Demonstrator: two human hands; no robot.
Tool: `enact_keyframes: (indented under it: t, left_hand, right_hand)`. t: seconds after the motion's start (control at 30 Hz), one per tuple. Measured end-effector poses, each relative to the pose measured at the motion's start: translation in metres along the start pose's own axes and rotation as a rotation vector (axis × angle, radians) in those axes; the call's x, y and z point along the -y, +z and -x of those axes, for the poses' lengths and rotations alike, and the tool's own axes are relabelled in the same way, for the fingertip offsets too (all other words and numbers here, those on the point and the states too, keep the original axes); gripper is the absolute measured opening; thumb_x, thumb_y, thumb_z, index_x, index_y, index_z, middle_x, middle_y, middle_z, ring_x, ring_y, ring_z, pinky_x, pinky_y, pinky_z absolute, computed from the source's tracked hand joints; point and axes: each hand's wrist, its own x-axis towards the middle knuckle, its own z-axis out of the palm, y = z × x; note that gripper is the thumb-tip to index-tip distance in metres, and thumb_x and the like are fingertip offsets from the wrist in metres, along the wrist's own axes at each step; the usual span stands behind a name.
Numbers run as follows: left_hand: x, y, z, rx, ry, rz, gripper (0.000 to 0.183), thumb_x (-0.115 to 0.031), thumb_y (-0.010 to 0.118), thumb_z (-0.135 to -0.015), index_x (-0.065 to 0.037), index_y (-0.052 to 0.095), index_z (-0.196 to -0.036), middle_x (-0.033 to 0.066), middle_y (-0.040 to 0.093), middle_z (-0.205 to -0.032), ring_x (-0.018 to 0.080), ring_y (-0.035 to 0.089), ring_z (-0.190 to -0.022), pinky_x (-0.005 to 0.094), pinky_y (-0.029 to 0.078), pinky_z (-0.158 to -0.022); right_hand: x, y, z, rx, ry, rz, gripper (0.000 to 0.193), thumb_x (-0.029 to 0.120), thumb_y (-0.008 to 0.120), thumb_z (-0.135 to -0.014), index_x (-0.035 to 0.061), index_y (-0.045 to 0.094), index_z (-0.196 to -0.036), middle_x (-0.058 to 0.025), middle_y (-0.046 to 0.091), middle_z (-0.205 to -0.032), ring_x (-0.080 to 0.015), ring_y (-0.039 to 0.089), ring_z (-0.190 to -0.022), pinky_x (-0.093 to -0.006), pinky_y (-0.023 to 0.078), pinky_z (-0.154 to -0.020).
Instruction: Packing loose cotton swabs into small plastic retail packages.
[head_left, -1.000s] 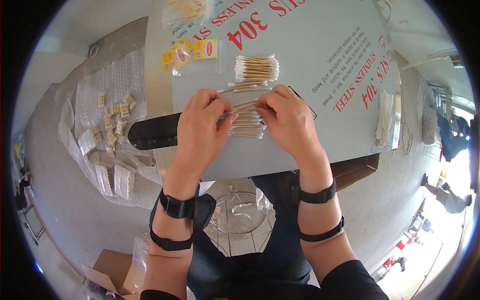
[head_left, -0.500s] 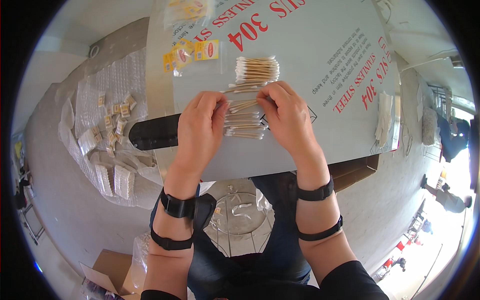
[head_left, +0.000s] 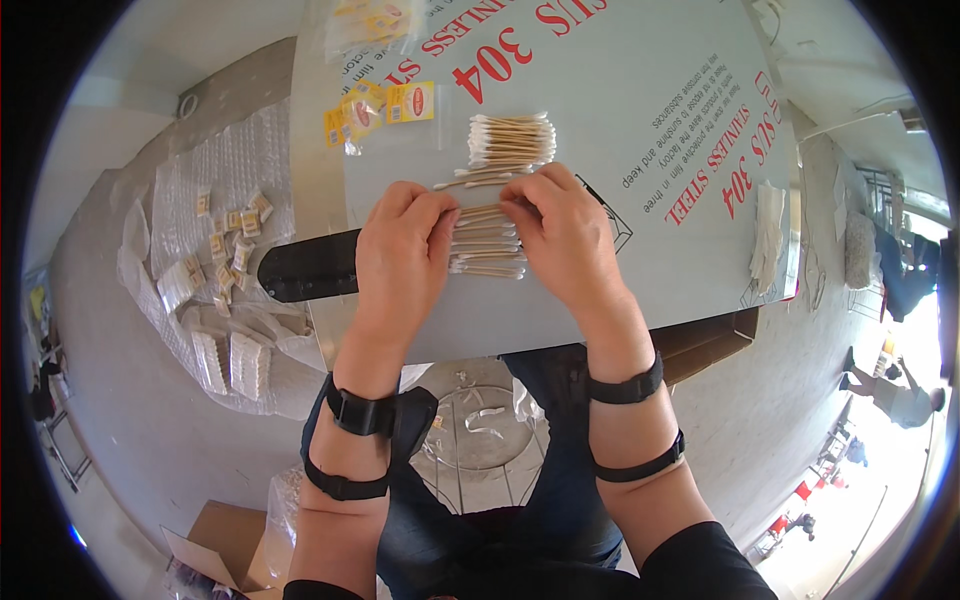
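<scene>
Cotton swabs point(head_left: 480, 210) with pale wooden sticks lie level between my hands. At their left ends, my left hand point(head_left: 405, 245) is closed in a pinch. My right hand point(head_left: 562, 225) pinches the right ends between thumb and fingers. Just below, a row of loose cotton swabs point(head_left: 486, 245) lies side by side on the table, partly covered by my fingers. A thicker pile of cotton swabs point(head_left: 512, 140) is beyond my fingertips, with a couple of stray ones at its near edge. How many swabs I hold is hidden by my fingers.
The table point(head_left: 640, 270) has a grey printed film. Small yellow-labelled clear bags point(head_left: 375, 110) lie at its far left. A black strip point(head_left: 310, 266) juts past the left edge. Packs point(head_left: 240, 220) rest on bubble wrap point(head_left: 160, 200). White strips point(head_left: 768, 240) lie at the right; an open carton point(head_left: 215, 540) stands lower left.
My right hand has shifted slightly left, closer to my left hand. The swabs between them, slanted before, now lie nearly parallel to the row below.
</scene>
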Motion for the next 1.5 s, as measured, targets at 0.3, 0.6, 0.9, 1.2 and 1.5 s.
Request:
enact_keyframes:
  t: [0.3, 0.6, 0.9, 1.2, 1.5]
  left_hand:
    - [-0.004, 0.003, 0.002, -0.048, 0.024, -0.012, 0.01, -0.003, 0.064, -0.081, -0.002, 0.065, -0.09, 0.0111, 0.056, -0.087, 0.0259, 0.058, -0.071, 0.0328, 0.046, -0.064]
    - [-0.002, 0.004, 0.0, -0.056, 0.053, -0.069, 0.005, -0.002, 0.063, -0.08, -0.001, 0.062, -0.086, 0.0105, 0.057, -0.087, 0.027, 0.058, -0.073, 0.0335, 0.047, -0.065]
    - [-0.003, -0.001, -0.003, -0.017, -0.06, 0.089, 0.006, 0.0, 0.062, -0.08, 0.0, 0.06, -0.085, 0.0115, 0.059, -0.082, 0.0317, 0.058, -0.074, 0.0374, 0.047, -0.065]
    - [0.001, 0.004, -0.001, -0.24, -0.084, 0.125, 0.005, -0.004, 0.057, -0.09, -0.001, 0.06, -0.092, 0.0082, 0.057, -0.095, 0.0163, 0.056, -0.075, 0.0256, 0.045, -0.065]
    - [0.001, 0.013, 0.013, -0.179, -0.201, 0.771, 0.04, -0.03, 0.033, -0.103, 0.002, 0.057, -0.098, 0.011, 0.059, -0.107, 0.0171, 0.053, -0.098, 0.0285, 0.04, -0.089]
  right_hand:
    - [-0.005, -0.006, 0.005, 0.017, 0.032, -0.011, 0.006, 0.004, 0.064, -0.079, 0.0048, 0.063, -0.085, -0.0084, 0.058, -0.083, -0.029, 0.06, -0.071, -0.0362, 0.049, -0.063]
    - [-0.004, -0.008, 0.006, 0.031, 0.021, -0.024, 0.008, 0.004, 0.065, -0.078, 0.0051, 0.062, -0.085, -0.0083, 0.058, -0.083, -0.0287, 0.06, -0.073, -0.0373, 0.049, -0.063]
    - [-0.002, -0.006, 0.004, 0.039, 0.024, 0.015, 0.01, 0.004, 0.065, -0.077, 0.0065, 0.064, -0.087, -0.0074, 0.058, -0.083, -0.0284, 0.06, -0.074, -0.0377, 0.049, -0.063]
    - [-0.004, -0.005, 0.008, 0.015, 0.011, -0.106, 0.008, 0.004, 0.063, -0.08, 0.0049, 0.065, -0.088, -0.0074, 0.06, -0.084, -0.0254, 0.059, -0.075, -0.0342, 0.048, -0.064]
    - [0.008, 0.017, 0.018, -0.187, 0.159, -0.564, 0.02, 0.016, 0.049, -0.097, 0.0002, 0.061, -0.1, -0.0063, 0.062, -0.089, -0.0132, 0.053, -0.074, -0.0247, 0.044, -0.07]
